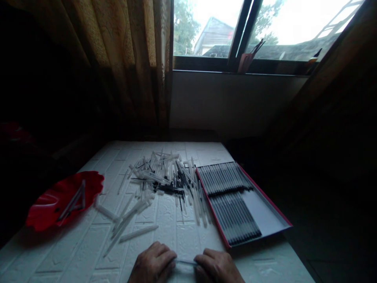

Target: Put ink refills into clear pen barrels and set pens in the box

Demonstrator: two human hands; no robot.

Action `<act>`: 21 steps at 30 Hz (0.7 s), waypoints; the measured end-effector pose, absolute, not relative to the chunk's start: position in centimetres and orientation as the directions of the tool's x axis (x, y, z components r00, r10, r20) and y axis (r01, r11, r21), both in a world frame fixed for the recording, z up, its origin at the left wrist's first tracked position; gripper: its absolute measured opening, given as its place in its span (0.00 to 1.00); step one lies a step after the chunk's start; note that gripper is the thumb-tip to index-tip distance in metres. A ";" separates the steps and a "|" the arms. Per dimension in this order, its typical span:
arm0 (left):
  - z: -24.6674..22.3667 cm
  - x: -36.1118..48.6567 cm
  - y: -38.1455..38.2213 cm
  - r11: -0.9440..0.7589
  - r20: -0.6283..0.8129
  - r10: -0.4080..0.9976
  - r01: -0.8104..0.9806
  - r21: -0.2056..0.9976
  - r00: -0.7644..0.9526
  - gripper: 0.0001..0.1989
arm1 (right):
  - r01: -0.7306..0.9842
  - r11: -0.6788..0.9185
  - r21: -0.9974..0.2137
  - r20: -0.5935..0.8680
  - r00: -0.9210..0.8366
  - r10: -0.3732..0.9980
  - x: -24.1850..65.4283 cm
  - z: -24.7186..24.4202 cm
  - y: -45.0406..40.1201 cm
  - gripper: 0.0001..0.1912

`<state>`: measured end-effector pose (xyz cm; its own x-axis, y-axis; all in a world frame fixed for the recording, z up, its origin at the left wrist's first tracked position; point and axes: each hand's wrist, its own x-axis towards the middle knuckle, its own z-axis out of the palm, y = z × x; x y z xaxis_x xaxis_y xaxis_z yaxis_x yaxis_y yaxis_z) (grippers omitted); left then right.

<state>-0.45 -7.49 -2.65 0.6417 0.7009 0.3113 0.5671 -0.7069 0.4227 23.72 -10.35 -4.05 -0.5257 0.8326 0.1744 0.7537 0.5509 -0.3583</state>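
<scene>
Near the front edge of the white brick-patterned table (165,236), my left hand (153,262) and my right hand (217,266) pinch the two ends of a thin pen part (185,262), which spans level between them. Beyond them lies a loose pile of clear tubes and dark-tipped pen pieces (165,177). Several clear tubes (138,233) lie apart at the pile's near left. A shallow red-edged box (218,220) to the right holds two rows of clear pens with black ends; its white bottom shows at the right side.
A red scalloped dish (47,204) with a few tubes in it stands at the table's left. Behind the table are a curtain (129,51), a wall and a window, with a pen holder (245,62) on the sill.
</scene>
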 end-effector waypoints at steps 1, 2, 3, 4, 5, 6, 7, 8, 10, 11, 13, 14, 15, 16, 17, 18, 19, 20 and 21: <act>-2.6 -0.6 -7.5 -0.693 0.300 0.711 0.564 0.448 0.636 0.07 | 0.756 0.564 -0.333 0.189 -0.532 0.825 23.5 -4.1 -10.3 0.18; -2.6 -0.6 -7.5 -0.681 0.290 0.720 0.561 0.471 0.630 0.07 | 0.759 0.570 -0.316 0.206 -0.531 0.822 23.3 -4.3 -10.3 0.18; -2.5 -0.7 -7.4 -0.669 0.282 0.728 0.559 0.490 0.624 0.06 | 0.761 0.573 -0.306 0.224 -0.527 0.820 23.1 -4.5 -10.3 0.18; -2.5 -0.7 -7.4 -0.661 0.275 0.734 0.556 0.504 0.621 0.06 | 0.761 0.573 -0.304 0.243 -0.520 0.819 23.0 -4.7 -10.2 0.18; -2.5 -0.8 -7.3 -0.658 0.274 0.733 0.549 0.515 0.622 0.06 | 0.761 0.572 -0.307 0.259 -0.511 0.819 22.9 -4.8 -10.2 0.18; -2.6 -0.8 -7.2 -0.658 0.275 0.731 0.542 0.523 0.624 0.06 | 0.758 0.573 -0.312 0.275 -0.506 0.818 22.8 -5.0 -10.2 0.18; -2.6 -0.8 -7.1 -0.659 0.275 0.729 0.535 0.528 0.627 0.07 | 0.754 0.576 -0.316 0.285 -0.504 0.815 22.8 -5.1 -10.2 0.18; -2.7 -0.8 -7.0 -0.661 0.275 0.726 0.529 0.531 0.631 0.07 | 0.750 0.581 -0.317 0.291 -0.506 0.812 22.7 -5.1 -10.2 0.18; -2.9 -0.7 -6.9 -0.666 0.275 0.720 0.523 0.532 0.637 0.06 | 0.750 0.587 -0.304 0.283 -0.517 0.808 22.7 -5.1 -10.1 0.18; -2.9 -0.7 -6.8 -0.667 0.272 0.718 0.521 0.532 0.641 0.06 | 0.754 0.589 -0.291 0.273 -0.525 0.806 22.7 -5.1 -10.1 0.18; -3.1 -0.8 -6.7 -0.668 0.271 0.717 0.520 0.532 0.643 0.06 | 0.762 0.590 -0.267 0.257 -0.533 0.806 22.7 -5.0 -10.0 0.18; -3.1 -0.8 -6.7 -0.668 0.274 0.716 0.518 0.534 0.642 0.06 | 0.763 0.591 -0.262 0.257 -0.535 0.805 22.7 -5.0 -9.9 0.18; -3.1 -0.8 -6.8 -0.668 0.276 0.717 0.517 0.535 0.640 0.06 | 0.761 0.592 -0.265 0.261 -0.535 0.804 22.6 -5.0 -9.9 0.18; -3.2 -0.8 -6.8 -0.665 0.277 0.719 0.518 0.538 0.637 0.06 | 0.756 0.595 -0.273 0.270 -0.533 0.802 22.5 -5.0 -9.9 0.18; -3.2 -0.8 -6.8 -0.662 0.276 0.723 0.520 0.540 0.633 0.06 | 0.752 0.596 -0.281 0.276 -0.531 0.801 22.5 -5.1 -9.8 0.18; -3.2 -0.8 -6.9 -0.658 0.272 0.725 0.522 0.542 0.633 0.06 | 0.751 0.595 -0.287 0.277 -0.530 0.802 22.4 -5.1 -9.8 0.18; -3.2 -0.8 -6.9 -0.655 0.266 0.727 0.523 0.545 0.633 0.06 | 0.751 0.593 -0.290 0.276 -0.528 0.803 22.4 -5.1 -9.8 0.17; -3.2 -0.8 -6.9 -0.652 0.261 0.729 0.525 0.547 0.633 0.06 | 0.752 0.592 -0.291 0.274 -0.527 0.804 22.3 -5.2 -9.8 0.17; -3.2 -0.8 -6.9 -0.652 0.260 0.729 0.526 0.547 0.633 0.06 | 0.753 0.591 -0.289 0.273 -0.527 0.805 22.3 -5.2 -9.8 0.17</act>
